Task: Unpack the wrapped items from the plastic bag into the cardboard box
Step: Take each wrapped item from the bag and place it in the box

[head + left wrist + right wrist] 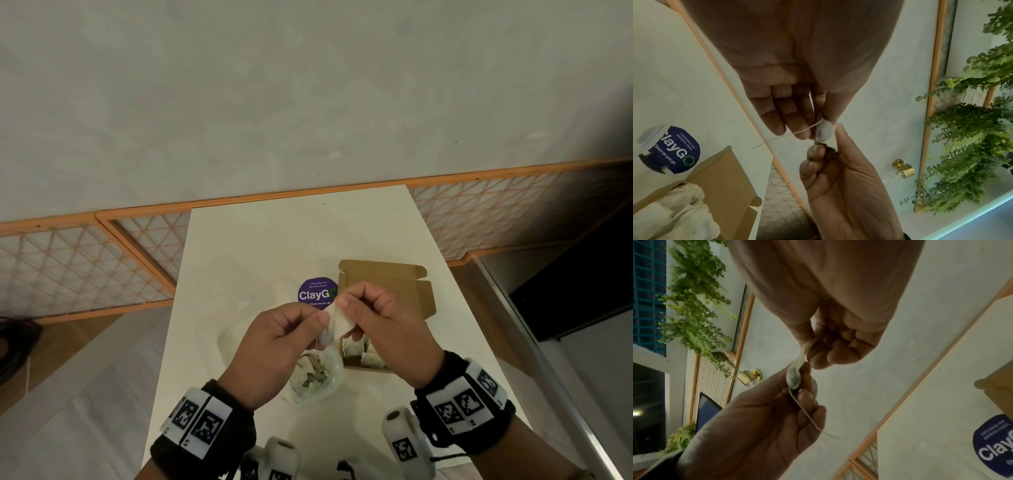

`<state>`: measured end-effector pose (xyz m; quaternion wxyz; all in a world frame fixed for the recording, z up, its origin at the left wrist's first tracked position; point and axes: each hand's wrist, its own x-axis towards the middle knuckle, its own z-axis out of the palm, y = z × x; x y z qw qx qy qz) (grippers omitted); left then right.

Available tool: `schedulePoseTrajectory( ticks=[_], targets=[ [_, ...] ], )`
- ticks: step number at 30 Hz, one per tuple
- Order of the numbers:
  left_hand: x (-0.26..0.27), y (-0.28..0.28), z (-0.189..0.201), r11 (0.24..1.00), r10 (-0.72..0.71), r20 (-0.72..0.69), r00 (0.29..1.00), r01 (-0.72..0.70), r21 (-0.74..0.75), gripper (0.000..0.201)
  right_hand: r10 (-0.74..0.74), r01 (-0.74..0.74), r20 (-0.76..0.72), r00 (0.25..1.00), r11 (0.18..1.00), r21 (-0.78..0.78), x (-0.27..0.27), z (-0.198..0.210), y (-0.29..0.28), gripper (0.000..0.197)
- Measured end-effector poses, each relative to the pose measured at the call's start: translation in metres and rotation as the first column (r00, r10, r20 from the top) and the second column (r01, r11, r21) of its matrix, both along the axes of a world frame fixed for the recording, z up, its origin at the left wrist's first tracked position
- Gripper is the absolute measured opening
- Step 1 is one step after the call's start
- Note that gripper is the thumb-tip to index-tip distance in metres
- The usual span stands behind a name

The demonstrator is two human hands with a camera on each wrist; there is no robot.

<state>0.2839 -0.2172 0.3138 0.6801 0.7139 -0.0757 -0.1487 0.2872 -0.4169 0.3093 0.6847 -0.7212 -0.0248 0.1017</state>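
Above the white table (260,246) | left hand (274,346) and right hand (387,329) both pinch one wrapped item (337,325) between plastic bag (313,377) and cardboard box (387,284) | risk: dangling string (777,138) may snag, pulling the item loose.

A white table (260,246) is seen at frame centre. On it are laid a cardboard box (387,277), a plastic bag (313,377) lower centre, and a purple sticker (315,294).
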Motion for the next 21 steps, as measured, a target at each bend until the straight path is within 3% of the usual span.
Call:
schedulePoseTrajectory(
  ticks=[4,7,11,17,21],
  targets=[
    [0.0,-0.001,0.001,0.994,0.087,-0.007,0.996,-0.087,-0.062,0.019,-0.033,0.038,-0.046,0.998,0.993,0.113,0.0,0.003,0.002,0.025],
    [0.001,-0.002,0.002,0.978,0.179,-0.039,0.983,-0.182,-0.105,0.019,0.056,-0.043,-0.103,0.993,0.992,0.119,-0.002,0.001,0.002,0.034],
    [0.0,0.001,0.003,0.977,0.209,0.01,0.978,-0.209,-0.052,0.021,-0.004,0.016,-0.095,0.995,0.992,0.122,-0.001,-0.003,0.002,0.017],
    [0.005,0.013,0.02,0.966,0.214,0.237,0.948,-0.24,0.091,0.026,0.059,-0.054,0.062,0.996,0.995,-0.08,-0.002,0.0,-0.002,0.014],
    [0.014,0.017,0.029,0.956,0.207,0.31,0.928,-0.259,0.139,0.029,0.141,-0.126,0.129,0.982,0.985,-0.119,-0.006,0.008,0.001,0.011]
  ],
)
